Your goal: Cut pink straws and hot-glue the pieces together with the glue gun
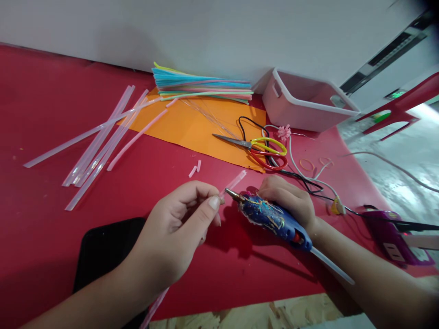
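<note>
My left hand (185, 224) is closed, thumb and fingers pinching a thin pink pipe cleaner (236, 180). A pink length shows past the fingertips and another below the palm; the palm hides the part between. My right hand (290, 196) grips a blue hot glue gun (267, 217), crusted with dried glue strings. The gun's metal nozzle points left, at my left fingertips; whether it touches the pipe cleaner I cannot tell. A clear glue stick (332, 265) juts from the gun's back. Two short pink pieces (193, 171) lie just beyond my left hand.
Glue sticks (99, 141) lie at left, near a phone (103, 246). Coloured pipe cleaners (202, 84) and scissors (252, 145) rest on orange paper (185, 123). Behind are a pink bin (305, 109) and a pink pom-like piece (284, 132). Cables run right to a purple power strip (394, 237).
</note>
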Action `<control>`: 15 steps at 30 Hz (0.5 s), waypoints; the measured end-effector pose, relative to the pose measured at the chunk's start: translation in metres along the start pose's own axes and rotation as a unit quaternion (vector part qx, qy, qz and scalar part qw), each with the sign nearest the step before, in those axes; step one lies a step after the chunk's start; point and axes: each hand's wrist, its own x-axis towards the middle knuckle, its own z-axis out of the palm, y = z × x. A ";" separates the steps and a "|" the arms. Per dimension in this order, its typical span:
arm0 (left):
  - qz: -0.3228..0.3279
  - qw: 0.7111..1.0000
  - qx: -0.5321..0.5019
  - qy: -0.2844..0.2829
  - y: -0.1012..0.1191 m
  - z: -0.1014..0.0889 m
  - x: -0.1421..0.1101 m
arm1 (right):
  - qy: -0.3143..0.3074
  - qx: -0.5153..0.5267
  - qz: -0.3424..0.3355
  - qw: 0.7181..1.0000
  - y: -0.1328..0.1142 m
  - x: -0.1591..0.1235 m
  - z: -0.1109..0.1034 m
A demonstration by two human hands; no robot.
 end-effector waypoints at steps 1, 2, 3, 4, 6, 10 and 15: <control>-0.001 1.000 0.001 0.000 0.000 0.000 0.000 | 0.000 -0.002 0.003 1.000 0.000 0.000 0.000; -0.001 1.000 0.002 -0.005 0.000 0.000 0.000 | 0.002 -0.004 0.004 1.000 0.000 0.000 0.000; -0.001 1.000 0.003 -0.009 0.000 -0.001 0.001 | 0.004 -0.007 0.005 1.000 0.000 0.000 0.000; -0.002 1.000 0.004 -0.009 0.000 -0.001 0.001 | 0.007 -0.009 0.005 1.000 0.000 0.000 0.000; -0.002 1.000 0.007 -0.005 0.000 -0.001 0.001 | 0.013 -0.013 0.006 1.000 0.000 0.000 0.000; -0.001 1.000 0.010 0.002 -0.001 0.000 0.002 | 0.014 -0.018 0.018 1.000 0.000 0.000 0.000; -0.002 1.000 0.014 0.007 -0.002 0.000 0.002 | 0.015 -0.029 0.022 0.999 -0.001 0.000 -0.002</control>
